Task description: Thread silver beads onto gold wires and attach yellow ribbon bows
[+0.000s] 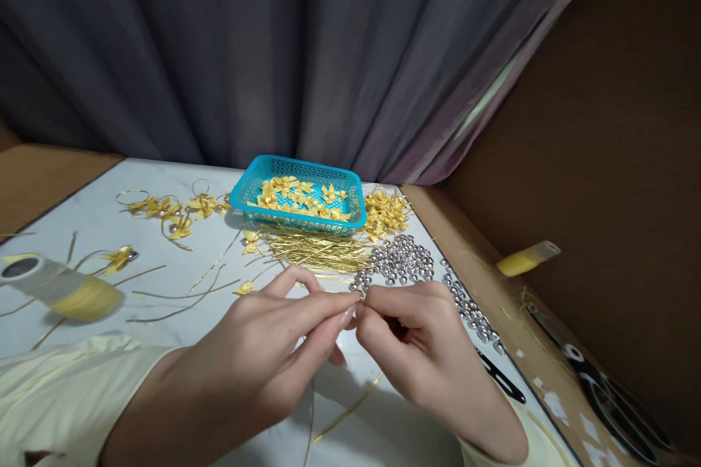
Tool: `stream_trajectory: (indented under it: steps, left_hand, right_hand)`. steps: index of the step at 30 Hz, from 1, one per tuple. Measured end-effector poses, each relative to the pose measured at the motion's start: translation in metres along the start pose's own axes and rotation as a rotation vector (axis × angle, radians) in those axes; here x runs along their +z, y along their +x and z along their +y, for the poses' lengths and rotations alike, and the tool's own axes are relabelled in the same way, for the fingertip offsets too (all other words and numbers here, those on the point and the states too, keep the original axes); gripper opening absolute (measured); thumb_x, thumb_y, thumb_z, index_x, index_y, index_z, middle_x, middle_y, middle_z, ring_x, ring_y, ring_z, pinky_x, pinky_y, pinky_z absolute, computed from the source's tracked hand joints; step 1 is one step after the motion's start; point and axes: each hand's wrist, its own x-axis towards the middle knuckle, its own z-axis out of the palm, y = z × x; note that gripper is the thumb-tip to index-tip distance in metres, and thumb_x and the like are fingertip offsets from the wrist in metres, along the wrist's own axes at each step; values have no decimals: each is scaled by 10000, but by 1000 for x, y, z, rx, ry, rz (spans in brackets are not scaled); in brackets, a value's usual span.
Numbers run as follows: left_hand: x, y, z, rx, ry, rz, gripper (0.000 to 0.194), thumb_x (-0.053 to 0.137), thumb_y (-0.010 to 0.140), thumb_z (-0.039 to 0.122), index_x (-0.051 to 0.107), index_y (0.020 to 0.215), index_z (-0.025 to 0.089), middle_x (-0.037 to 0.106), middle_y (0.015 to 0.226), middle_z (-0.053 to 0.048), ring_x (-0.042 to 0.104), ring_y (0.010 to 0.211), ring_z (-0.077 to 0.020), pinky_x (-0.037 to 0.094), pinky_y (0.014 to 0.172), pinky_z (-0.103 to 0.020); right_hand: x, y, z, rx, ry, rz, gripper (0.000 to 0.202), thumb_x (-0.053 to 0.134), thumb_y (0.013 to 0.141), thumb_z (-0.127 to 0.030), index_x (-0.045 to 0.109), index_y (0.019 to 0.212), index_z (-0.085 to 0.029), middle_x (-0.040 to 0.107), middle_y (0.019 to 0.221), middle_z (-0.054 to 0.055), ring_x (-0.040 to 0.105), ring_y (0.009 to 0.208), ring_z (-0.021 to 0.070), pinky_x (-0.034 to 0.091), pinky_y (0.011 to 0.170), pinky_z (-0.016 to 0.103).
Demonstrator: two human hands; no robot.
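Note:
My left hand and my right hand meet at the fingertips above the front of the white table. Both are closed in a pinch around something very small, mostly hidden by the fingers. Below them shows a gold wire; whether it hangs from my fingers or lies on the table I cannot tell. Just beyond my fingertips spreads a heap of silver beads. A bundle of gold wires lies behind my hands, and a small yellow ribbon flower rests near my left fingers.
A blue basket holds several yellow flowers. More flowers are piled to its right, and wired flowers lie left. A yellow thread spool lies at left, another spool at right. Scissors and a black hair clip are nearby.

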Motion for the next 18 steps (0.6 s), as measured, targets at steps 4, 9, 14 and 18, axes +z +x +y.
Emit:
stream_trajectory:
  steps: [4,9,14,18]
  left_hand:
    - [0,0,2,-10,7,16,225,443,896,56,620,1002,148,622,662,26,560,650,-98,485,623,-164]
    - [0,0,0,2,6,39,248,467,890,60,597,1083,146,633,667,26,578,663,-98,494,609,-155]
    - [-1,0,0,29,55,7,247,431,895,69,642,986,157,659,709,1,599,649,-105,520,649,-189]
    - [-1,-5,-3,9,105,2,267,446,895,90,634,1062,178,677,727,-7,616,675,-121,534,665,-212]
  right_hand:
    - [0,0,-1,10,-4,-11,295,440,759,-30,586,517,-115,337,408,-77,252,382,15,234,388,138]
    - [0,0,0,13,-10,-1,304,431,762,-41,570,503,-118,347,399,-74,245,377,18,228,379,142]
    - [0,1,-1,-2,-5,13,310,435,755,-32,535,481,-136,375,390,-73,242,369,23,224,373,154]
    - [-1,0,-1,-10,3,22,303,444,744,-17,531,483,-145,424,402,-71,245,360,22,224,368,159]
